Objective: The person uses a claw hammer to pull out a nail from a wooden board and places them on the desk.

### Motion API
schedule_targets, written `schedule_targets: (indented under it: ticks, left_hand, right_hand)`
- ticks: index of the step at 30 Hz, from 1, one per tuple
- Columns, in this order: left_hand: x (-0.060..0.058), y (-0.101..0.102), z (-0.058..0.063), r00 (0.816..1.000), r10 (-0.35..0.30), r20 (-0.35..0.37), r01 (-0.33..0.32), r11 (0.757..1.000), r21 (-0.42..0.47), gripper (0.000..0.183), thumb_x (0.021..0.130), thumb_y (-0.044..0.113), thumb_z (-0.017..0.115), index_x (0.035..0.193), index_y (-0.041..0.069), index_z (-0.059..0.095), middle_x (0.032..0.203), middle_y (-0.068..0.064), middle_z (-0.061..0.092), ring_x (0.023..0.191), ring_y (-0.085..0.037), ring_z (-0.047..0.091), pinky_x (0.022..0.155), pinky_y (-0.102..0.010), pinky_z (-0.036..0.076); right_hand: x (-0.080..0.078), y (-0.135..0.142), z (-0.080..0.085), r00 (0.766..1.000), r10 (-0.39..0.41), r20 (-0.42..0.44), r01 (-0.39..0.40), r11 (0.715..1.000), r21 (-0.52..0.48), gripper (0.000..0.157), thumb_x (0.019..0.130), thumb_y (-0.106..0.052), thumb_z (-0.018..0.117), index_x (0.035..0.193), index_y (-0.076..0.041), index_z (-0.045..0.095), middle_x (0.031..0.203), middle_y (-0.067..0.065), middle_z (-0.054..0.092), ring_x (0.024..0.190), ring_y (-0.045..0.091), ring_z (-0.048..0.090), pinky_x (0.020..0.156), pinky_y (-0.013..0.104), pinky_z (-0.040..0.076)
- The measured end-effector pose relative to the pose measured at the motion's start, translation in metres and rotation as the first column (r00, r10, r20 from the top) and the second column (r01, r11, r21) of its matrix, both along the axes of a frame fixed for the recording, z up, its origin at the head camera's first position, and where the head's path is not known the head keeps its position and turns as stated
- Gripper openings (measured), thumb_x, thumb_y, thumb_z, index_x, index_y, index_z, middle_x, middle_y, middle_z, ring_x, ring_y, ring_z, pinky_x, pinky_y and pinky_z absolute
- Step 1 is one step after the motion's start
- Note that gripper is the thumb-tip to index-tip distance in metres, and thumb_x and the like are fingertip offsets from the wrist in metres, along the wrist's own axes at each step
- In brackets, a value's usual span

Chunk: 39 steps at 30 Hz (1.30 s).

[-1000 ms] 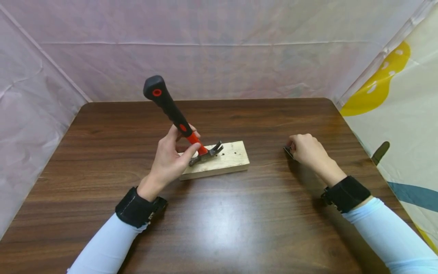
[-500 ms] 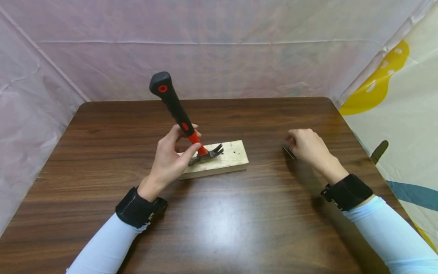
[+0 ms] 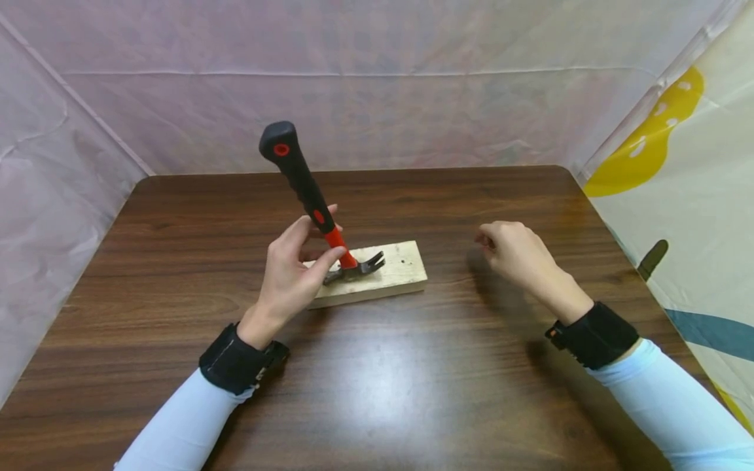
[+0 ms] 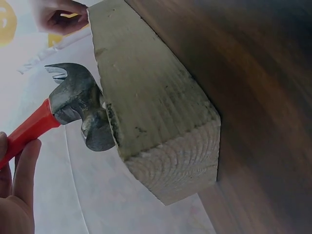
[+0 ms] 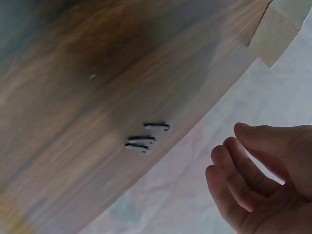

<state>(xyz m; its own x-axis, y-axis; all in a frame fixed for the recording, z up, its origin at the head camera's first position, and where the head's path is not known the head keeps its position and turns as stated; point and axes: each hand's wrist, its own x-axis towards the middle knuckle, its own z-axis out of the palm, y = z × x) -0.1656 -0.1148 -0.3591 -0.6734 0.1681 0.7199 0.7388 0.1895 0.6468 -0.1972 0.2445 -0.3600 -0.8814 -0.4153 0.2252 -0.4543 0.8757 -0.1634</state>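
In the head view my left hand holds the claw hammer by its red neck, between thumb and fingers. Its black handle leans up and to the left, while the steel head sits low at the top face of a pale wood block. A few dark holes or marks show on that face. My right hand hovers over the table to the right of the block. Its fingers are loosely bent with nothing between them. Three dark nails lie on the table in the right wrist view; in the head view they are hidden.
The brown wood-grain table stretches out around the block. Pale cloth hangs behind its far edge, and a printed cloth hangs on the right. Both wrists wear black bands.
My right hand has risen off the nails and moved left, its fingers now bare. The hammer's handle has tipped slightly to the right, still in my left hand.
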Motion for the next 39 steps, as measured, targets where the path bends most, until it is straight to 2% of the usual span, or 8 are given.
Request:
schedule_targets:
  ticks: [9, 14, 17, 19, 23, 29, 33, 39]
  left_hand:
    - [0.0, -0.001, 0.0, 1.0, -0.021, -0.01, 0.021, 1.0, 0.008, 0.076, 0.075, -0.019, 0.075, 0.143, 0.004, 0.049, 0.104, -0.013, 0.066, 0.093, -0.019, 0.064, 0.066, -0.028, 0.055]
    - [0.003, 0.0, 0.003, 1.0, -0.027, -0.005, 0.027, 1.0, 0.0, 0.08, 0.076, -0.019, 0.075, 0.145, 0.007, 0.047, 0.106, -0.009, 0.066, 0.09, -0.02, 0.065, 0.066, -0.028, 0.055]
    - [0.006, 0.002, 0.005, 0.999, -0.052, 0.005, 0.052, 0.999, -0.001, 0.082, 0.076, -0.02, 0.074, 0.147, 0.008, 0.045, 0.108, -0.005, 0.065, 0.089, -0.02, 0.065, 0.067, -0.028, 0.056]
    - [0.007, 0.003, 0.007, 0.997, -0.079, 0.013, 0.079, 0.997, 0.004, 0.082, 0.076, -0.021, 0.073, 0.147, 0.007, 0.044, 0.108, -0.004, 0.065, 0.089, -0.02, 0.065, 0.07, -0.029, 0.056]
    - [0.009, 0.007, 0.009, 0.992, -0.124, 0.015, 0.124, 0.992, 0.004, 0.079, 0.076, -0.024, 0.071, 0.146, 0.002, 0.044, 0.107, -0.007, 0.064, 0.089, -0.02, 0.065, 0.073, -0.031, 0.055]
    - [0.012, 0.011, 0.013, 0.986, -0.166, 0.02, 0.166, 0.985, -0.037, 0.077, 0.076, -0.023, 0.072, 0.145, -0.002, 0.043, 0.107, -0.011, 0.063, 0.092, -0.022, 0.065, 0.072, -0.03, 0.056]
    - [0.014, 0.015, 0.015, 0.981, -0.191, 0.03, 0.192, 0.979, -0.065, 0.075, 0.077, -0.02, 0.073, 0.144, -0.001, 0.044, 0.108, -0.008, 0.063, 0.094, -0.026, 0.066, 0.072, -0.028, 0.056]
    - [0.017, 0.022, 0.019, 0.97, -0.241, -0.007, 0.239, 0.966, -0.102, 0.069, 0.076, -0.02, 0.074, 0.138, -0.005, 0.048, 0.107, -0.007, 0.062, 0.095, -0.024, 0.065, 0.073, -0.028, 0.056]
  right_hand:
    - [0.006, -0.013, 0.001, 0.998, 0.06, -0.007, -0.06, 0.998, -0.026, 0.012, 0.085, 0.003, 0.069, 0.092, -0.006, 0.071, 0.083, 0.003, 0.064, 0.073, 0.019, 0.061, 0.06, 0.031, 0.048]
    - [0.006, -0.019, 0.0, 0.995, 0.1, -0.023, -0.101, 0.993, -0.059, 0.013, 0.085, 0.002, 0.071, 0.094, -0.006, 0.071, 0.086, 0.003, 0.065, 0.077, 0.019, 0.063, 0.065, 0.031, 0.05]
    - [0.005, -0.023, -0.002, 0.988, 0.148, -0.053, -0.153, 0.983, -0.098, 0.013, 0.085, 0.002, 0.071, 0.096, -0.006, 0.071, 0.088, 0.002, 0.065, 0.079, 0.018, 0.064, 0.067, 0.029, 0.05]
    - [0.005, -0.026, -0.002, 0.976, 0.203, -0.08, -0.213, 0.967, -0.142, 0.014, 0.086, 0.002, 0.071, 0.098, -0.005, 0.07, 0.09, 0.002, 0.066, 0.081, 0.018, 0.064, 0.069, 0.028, 0.051]
    - [0.004, -0.034, -0.003, 0.931, 0.337, -0.137, -0.362, 0.9, -0.245, 0.019, 0.087, 0.003, 0.071, 0.103, -0.005, 0.069, 0.096, 0.002, 0.067, 0.087, 0.016, 0.065, 0.075, 0.025, 0.051]
    - [0.008, -0.051, -0.001, 0.847, 0.502, -0.175, -0.527, 0.746, -0.407, 0.036, 0.084, 0.011, 0.069, 0.118, 0.001, 0.063, 0.109, 0.004, 0.065, 0.095, 0.019, 0.066, 0.082, 0.028, 0.052]
    - [0.013, -0.065, 0.004, 0.799, 0.565, -0.204, -0.586, 0.658, -0.473, 0.048, 0.083, 0.012, 0.069, 0.129, 0.003, 0.057, 0.115, 0.004, 0.065, 0.098, 0.021, 0.067, 0.084, 0.028, 0.052]
    - [0.02, -0.085, 0.01, 0.758, 0.615, -0.218, -0.62, 0.575, -0.535, 0.057, 0.083, 0.008, 0.072, 0.135, 0.002, 0.051, 0.114, 0.005, 0.065, 0.098, 0.024, 0.068, 0.084, 0.03, 0.052]
